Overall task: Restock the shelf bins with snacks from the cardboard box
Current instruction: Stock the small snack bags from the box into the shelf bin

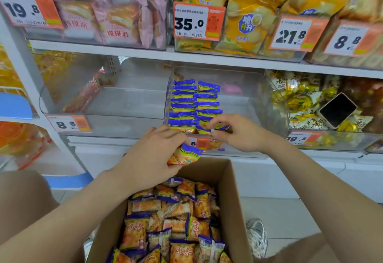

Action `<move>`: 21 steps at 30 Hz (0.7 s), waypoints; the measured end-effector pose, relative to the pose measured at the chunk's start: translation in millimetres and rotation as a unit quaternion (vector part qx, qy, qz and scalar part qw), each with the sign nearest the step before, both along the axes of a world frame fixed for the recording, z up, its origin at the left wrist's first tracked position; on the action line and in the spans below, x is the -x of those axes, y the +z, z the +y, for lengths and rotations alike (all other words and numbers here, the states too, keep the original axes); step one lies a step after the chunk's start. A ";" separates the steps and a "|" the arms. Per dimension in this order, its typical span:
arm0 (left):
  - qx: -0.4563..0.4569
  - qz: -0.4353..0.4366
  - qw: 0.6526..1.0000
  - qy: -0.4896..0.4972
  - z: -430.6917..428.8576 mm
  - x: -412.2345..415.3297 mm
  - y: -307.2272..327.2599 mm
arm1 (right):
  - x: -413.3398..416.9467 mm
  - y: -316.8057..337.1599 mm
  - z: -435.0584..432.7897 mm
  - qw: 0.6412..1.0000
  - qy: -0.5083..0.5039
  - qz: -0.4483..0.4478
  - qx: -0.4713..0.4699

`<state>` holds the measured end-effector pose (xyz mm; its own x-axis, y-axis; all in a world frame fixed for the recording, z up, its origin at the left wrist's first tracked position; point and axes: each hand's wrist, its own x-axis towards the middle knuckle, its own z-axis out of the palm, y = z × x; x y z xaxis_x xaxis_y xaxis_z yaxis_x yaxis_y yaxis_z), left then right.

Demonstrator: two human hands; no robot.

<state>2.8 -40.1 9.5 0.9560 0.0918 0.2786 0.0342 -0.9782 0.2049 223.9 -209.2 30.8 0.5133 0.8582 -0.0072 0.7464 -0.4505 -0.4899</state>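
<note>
Item: snack packets (176, 221), foil, loose in the cardboard box (228, 190). I judge them light, crinkly, slippery and brittle inside; best taken by the crimped ends.

Left hand (153, 159) grips a held packet (186, 154) above the box. Right hand (238, 134) fingers (217, 122) pinch the front packet (204, 129) in the shelf bin (238, 96).

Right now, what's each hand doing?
Left hand: holds a loose packet.
Right hand: pinches the front packet in the bin.
</note>
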 end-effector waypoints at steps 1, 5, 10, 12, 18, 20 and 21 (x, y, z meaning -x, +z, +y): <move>-0.022 0.004 1.000 -0.001 -1.0 -0.8 -1.3 | -2.8 -0.4 4.1 1.000 0.000 0.018 0.004; -0.042 0.008 0.999 -0.002 -1.9 -3.1 -3.8 | -8.3 1.3 14.3 0.997 -0.066 -0.047 -0.007; -0.028 0.003 1.000 0.004 -1.3 -7.8 -3.8 | -7.0 -4.8 28.0 1.000 -0.023 0.014 0.008; -0.004 0.006 1.000 -0.002 -1.0 -9.2 -3.1 | -13.7 -0.5 27.8 0.999 -0.021 0.049 0.010; 0.060 0.022 0.998 0.001 0.5 -11.4 -1.4 | -11.8 -9.2 32.5 0.999 -0.005 0.030 0.021; 0.101 0.022 0.995 0.006 0.5 -11.9 2.5 | -16.1 -5.4 26.6 0.998 0.011 0.049 0.039; 0.131 0.020 0.991 0.009 0.2 -11.7 4.9 | -17.8 -2.0 22.7 0.998 0.022 0.032 0.050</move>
<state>14.5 -39.9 14.4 0.9636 0.1728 0.2042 0.0645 -0.8909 0.4497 241.7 -186.5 28.8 0.4716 0.8730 -0.1245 0.7350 -0.4671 -0.4915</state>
